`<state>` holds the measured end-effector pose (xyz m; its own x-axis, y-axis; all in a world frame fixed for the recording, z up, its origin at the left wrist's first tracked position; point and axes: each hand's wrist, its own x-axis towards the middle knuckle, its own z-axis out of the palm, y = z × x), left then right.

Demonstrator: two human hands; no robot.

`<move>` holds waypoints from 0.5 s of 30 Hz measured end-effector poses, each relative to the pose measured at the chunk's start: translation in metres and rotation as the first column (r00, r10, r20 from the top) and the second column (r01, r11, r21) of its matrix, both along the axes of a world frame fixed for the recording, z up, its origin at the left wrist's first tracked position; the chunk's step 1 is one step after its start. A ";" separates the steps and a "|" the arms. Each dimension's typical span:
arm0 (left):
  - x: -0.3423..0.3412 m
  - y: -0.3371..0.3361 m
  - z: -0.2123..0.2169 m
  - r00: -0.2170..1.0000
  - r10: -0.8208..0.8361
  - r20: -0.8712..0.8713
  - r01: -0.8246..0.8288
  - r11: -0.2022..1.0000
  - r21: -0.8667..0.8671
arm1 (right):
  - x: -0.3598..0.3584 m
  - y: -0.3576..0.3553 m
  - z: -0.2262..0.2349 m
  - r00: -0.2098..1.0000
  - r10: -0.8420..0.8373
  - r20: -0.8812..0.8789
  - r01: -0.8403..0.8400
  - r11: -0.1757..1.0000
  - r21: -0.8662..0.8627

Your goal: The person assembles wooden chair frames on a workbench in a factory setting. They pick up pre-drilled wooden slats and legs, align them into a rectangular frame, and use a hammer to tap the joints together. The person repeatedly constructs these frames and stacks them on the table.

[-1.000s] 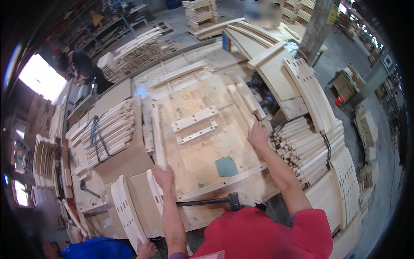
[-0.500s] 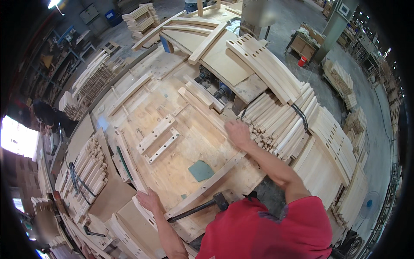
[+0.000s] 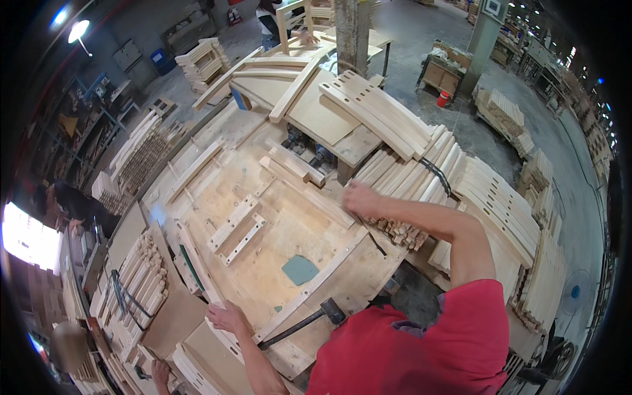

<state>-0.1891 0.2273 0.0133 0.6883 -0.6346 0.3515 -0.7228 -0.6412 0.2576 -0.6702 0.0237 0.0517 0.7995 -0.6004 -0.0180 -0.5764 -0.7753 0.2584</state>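
Along the near left of the bench (image 3: 283,230), seen reaching down with the left hand (image 3: 227,317) over the near end of a long left rail (image 3: 200,266), fingers bent onto the wood; impossible to tell whether clamped on it or only resting. Over at the right, just beside the near end of a right rail (image 3: 308,191), seen with fingers curled in together: the right hand (image 3: 360,197); impossible to tell whether touching the rail or closed on anything. Slanting across the bench between the two hands, a near rail (image 3: 313,286). Within these rails, lying flat, a green sheet (image 3: 299,270) and, farther off, drilled blocks (image 3: 235,222) side by side. Outside the near rail, close to the red shirt (image 3: 408,349), a black mallet (image 3: 303,323), head toward the right. Beyond the right hand, a strapped bundle of sticks (image 3: 401,178), with slotted slats (image 3: 378,108) above. To the left of the left rail, another strapped bundle (image 3: 135,283). At the lower left, well apart from the mallet, a co-worker's hand (image 3: 160,374).
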 end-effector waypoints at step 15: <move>-0.087 -0.028 0.039 -0.053 -0.750 -0.659 -0.597 0.553 -0.581 | 0.332 0.080 0.049 0.412 -0.048 0.910 -0.411 0.882 0.232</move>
